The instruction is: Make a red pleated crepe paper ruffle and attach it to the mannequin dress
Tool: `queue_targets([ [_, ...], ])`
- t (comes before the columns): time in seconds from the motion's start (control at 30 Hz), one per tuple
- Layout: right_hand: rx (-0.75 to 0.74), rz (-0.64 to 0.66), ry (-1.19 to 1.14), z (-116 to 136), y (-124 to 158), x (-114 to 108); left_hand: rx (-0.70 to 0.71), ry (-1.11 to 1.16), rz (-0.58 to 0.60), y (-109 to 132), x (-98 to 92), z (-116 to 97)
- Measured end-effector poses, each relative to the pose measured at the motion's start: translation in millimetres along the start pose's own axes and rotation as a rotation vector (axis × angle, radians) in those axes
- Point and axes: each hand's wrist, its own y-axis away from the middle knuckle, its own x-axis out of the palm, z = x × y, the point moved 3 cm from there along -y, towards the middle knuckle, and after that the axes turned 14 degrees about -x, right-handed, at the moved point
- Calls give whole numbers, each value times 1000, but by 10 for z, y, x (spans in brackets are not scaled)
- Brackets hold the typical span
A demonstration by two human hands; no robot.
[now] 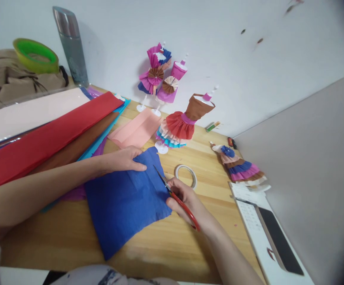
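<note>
A sheet of blue crepe paper [121, 209] lies over the front of the wooden table. My left hand [127, 159] grips its upper edge, thumb on top and the other fingers mostly hidden beneath. In my right hand [182, 196] is a pair of scissors [186, 209] with red handles. Their blades point up and left over the right part of the blue sheet; whether they touch it I cannot tell. A roll of masking tape [186, 176] lies just beyond my right hand. Behind my left hand rests a folded piece of peach paper [139, 128].
Red [50, 138], brown and other coloured paper lies stacked at left. Miniature dress stands [189, 118] line the wall, and another small dress [240, 166] is at right. A metal bottle [72, 51], a wide tape roll [35, 55] and a white device [267, 229] edge the table.
</note>
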Motion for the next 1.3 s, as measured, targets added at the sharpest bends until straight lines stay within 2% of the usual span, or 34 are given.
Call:
queue_targets([
  [0.2, -48, 113, -38, 151, -27, -17, -9, -53, 3, -16, 2, 31],
  [0.37, -92, 115, 7, 153, -93, -20, 45, -168, -32, -25, 9, 30],
  [0.77, -86, 125, -11, 158, -106, 3, 27, -11, 71, -3, 53, 42],
  [0.97, -71, 150, 48, 167, -102, 6, -29, -43, 84, -14, 71, 73],
  [1.3, -78, 128, 52, 154, -69, 19, -68, 34, 101, -14, 79, 106],
])
